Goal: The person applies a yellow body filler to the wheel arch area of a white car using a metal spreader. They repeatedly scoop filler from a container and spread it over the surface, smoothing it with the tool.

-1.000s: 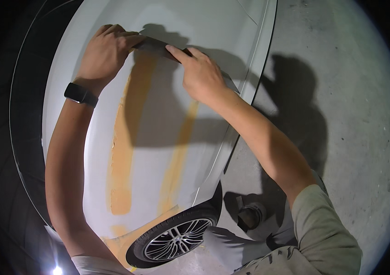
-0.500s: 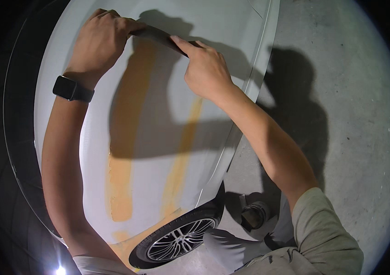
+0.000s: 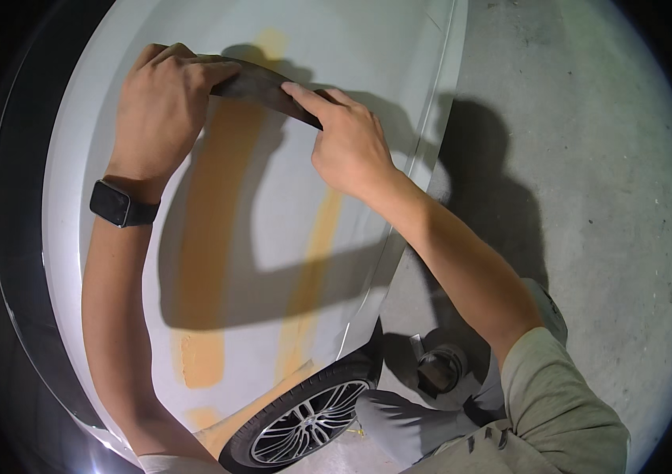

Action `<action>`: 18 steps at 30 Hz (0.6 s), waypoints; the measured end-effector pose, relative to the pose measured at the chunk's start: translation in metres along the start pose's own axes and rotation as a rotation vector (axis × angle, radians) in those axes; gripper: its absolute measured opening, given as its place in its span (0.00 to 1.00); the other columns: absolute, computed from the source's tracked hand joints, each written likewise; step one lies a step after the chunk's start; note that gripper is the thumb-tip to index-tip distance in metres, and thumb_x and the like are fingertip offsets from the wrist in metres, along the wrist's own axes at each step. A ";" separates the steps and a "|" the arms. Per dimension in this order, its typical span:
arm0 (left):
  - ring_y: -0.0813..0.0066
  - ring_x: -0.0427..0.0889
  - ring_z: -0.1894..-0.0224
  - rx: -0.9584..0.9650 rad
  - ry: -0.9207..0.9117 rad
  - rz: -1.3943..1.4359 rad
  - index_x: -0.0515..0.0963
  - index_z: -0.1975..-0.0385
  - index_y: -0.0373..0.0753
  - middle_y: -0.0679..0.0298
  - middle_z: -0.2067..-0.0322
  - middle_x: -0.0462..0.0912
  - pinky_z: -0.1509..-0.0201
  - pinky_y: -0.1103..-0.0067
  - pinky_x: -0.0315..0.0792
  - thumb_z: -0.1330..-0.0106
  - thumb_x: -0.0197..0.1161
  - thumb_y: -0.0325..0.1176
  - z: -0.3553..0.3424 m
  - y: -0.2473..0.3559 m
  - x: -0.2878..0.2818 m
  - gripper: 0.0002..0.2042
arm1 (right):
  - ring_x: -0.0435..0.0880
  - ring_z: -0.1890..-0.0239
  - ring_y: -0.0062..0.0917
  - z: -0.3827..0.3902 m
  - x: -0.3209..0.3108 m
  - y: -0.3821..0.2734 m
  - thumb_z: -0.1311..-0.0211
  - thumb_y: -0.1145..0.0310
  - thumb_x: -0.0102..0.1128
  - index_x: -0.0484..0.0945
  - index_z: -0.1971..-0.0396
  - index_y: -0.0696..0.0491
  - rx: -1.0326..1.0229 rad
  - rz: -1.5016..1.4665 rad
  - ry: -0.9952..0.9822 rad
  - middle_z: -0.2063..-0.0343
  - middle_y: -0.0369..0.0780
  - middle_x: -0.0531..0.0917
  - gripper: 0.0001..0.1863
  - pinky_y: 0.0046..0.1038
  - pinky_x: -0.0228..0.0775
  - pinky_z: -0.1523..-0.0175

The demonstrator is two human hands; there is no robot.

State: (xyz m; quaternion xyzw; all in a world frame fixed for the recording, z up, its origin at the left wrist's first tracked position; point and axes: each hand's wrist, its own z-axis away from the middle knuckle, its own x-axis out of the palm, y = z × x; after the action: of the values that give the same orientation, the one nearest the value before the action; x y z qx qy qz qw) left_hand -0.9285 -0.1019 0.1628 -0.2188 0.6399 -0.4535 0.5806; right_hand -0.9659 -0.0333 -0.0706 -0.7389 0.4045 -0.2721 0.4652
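Both hands, and the curved dark blade between them, sit a little lower in the view than half a second ago, and an orange patch [image 3: 273,43] now shows beyond the blade's far edge. Fingers of the left hand [image 3: 164,107] are bunched together at the blade's left end, one digit laid along its face; their tips on the far side are hidden. Fingers of the right hand [image 3: 349,142] pinch the other end, one digit stretched along the near face and the rest curled behind. Bowed between these grips, the blade [image 3: 261,88] lies across the upper part of a wide orange band [image 3: 221,213] on a pale car panel [image 3: 253,355].

Along the band's left side, the rough ridge seen earlier now shows only near the lower end; much of the rest lies in shadow and looks even. That suggests the smoothing has advanced, with the lower end less finished.

Farther out, a narrower orange band [image 3: 314,268] runs to the right, a black watch [image 3: 111,203] circles the left wrist, and a spoked wheel [image 3: 308,423] sits below. A round container [image 3: 442,367] stands on the concrete floor [image 3: 589,237].
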 end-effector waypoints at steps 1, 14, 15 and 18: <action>0.64 0.85 0.58 -0.005 -0.005 -0.007 0.90 0.58 0.40 0.62 0.60 0.92 0.43 0.71 0.73 0.36 0.54 0.26 0.007 0.003 -0.004 0.15 | 0.82 0.46 0.47 0.006 0.002 -0.003 0.48 0.90 0.52 0.76 0.31 0.45 -0.019 -0.009 0.009 0.48 0.45 0.84 0.41 0.42 0.75 0.39; 0.63 0.84 0.54 -0.072 -0.053 -0.005 0.89 0.55 0.39 0.62 0.56 0.92 0.40 0.70 0.72 0.37 0.56 0.30 0.106 0.044 -0.064 0.16 | 0.84 0.46 0.48 0.100 0.035 -0.050 0.50 0.90 0.54 0.77 0.34 0.47 -0.136 -0.036 0.047 0.44 0.46 0.83 0.40 0.43 0.78 0.42; 0.63 0.84 0.54 -0.067 -0.047 -0.013 0.89 0.55 0.39 0.62 0.56 0.92 0.39 0.70 0.72 0.37 0.57 0.30 0.113 0.048 -0.069 0.16 | 0.84 0.47 0.52 0.108 0.036 -0.054 0.47 0.88 0.55 0.79 0.33 0.46 -0.158 -0.067 0.052 0.43 0.54 0.81 0.39 0.48 0.79 0.46; 0.63 0.84 0.54 -0.096 -0.044 -0.020 0.89 0.54 0.39 0.63 0.55 0.91 0.38 0.69 0.72 0.37 0.57 0.31 0.139 0.062 -0.084 0.16 | 0.84 0.47 0.53 0.135 0.042 -0.067 0.47 0.88 0.56 0.79 0.33 0.46 -0.158 -0.033 0.030 0.43 0.54 0.81 0.39 0.48 0.80 0.45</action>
State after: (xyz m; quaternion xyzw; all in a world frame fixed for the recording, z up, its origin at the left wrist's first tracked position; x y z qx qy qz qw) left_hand -0.7634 -0.0491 0.1686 -0.2627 0.6458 -0.4232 0.5786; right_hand -0.8156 0.0098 -0.0649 -0.7756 0.4195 -0.2579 0.3948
